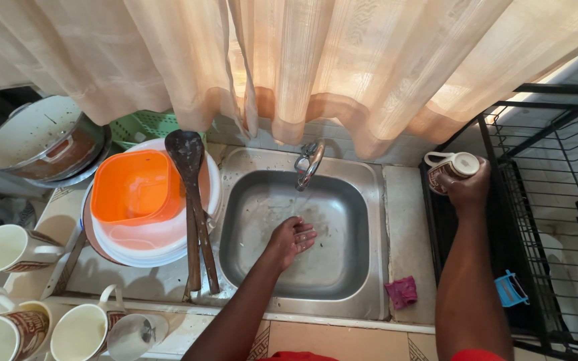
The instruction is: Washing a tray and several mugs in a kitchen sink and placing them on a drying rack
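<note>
Seen from above: a steel sink (342, 281) set in a tiled counter, under a peach curtain (342, 60).

Left hand (291, 239) over the middle of the sink basin, palm up, fingers spread and loose, gripping nothing, just below a thin stream of water from the tap (308, 162). Right hand (466, 190) well apart from it, off to the right, closed around a patterned mug (451, 168) with a white handle, lying on its side at the left edge of a black wire dish rack (556, 220). Mug mouth facing right, toward the rack.

Just beside the sink on the right, a crumpled pink cloth (402, 292) on the counter. Near the bottom of the rack, a small blue object (510, 289), too small to tell what.

Left of the sink, a stack of white plates (148, 244) topped by an orange plastic container (135, 187). Two dark wooden spoons (192, 200) leaning across the stack, handles pointing toward the counter's front edge. Behind them a green basket (143, 126) and a metal pot (41, 140). At the far left, four more mugs, one standing alone (11, 249), three grouped at the bottom corner (48, 327).
</note>
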